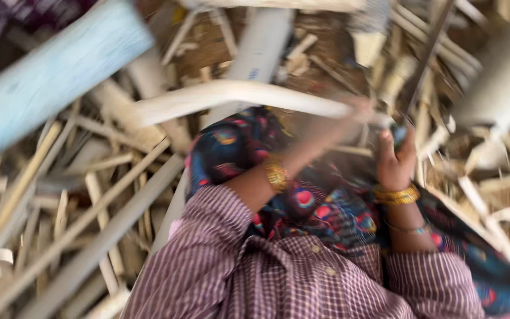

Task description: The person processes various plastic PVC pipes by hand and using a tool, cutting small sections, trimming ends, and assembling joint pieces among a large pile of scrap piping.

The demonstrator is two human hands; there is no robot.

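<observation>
Lap: our checked shirt (pixel 278 277) and floral cloth (pixel 320 207) sit nearest.
Left hand (pixel 358 109): blurred, grasping the pale stick (pixel 225 94) to steady it.
Right hand (pixel 395 162): clenched on the long blade (pixel 423 59), upright for cutting.

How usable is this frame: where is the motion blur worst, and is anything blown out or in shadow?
Head view: blur everywhere, worst on the left hand gripping the pale stick; the right hand with the dark blade is a little clearer. The striped sleeve is sharpest. Daylight is soft, without hard glare.

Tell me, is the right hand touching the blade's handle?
Touching. The head view shows the right hand wrapped around the dark handle of the long blade.
</observation>
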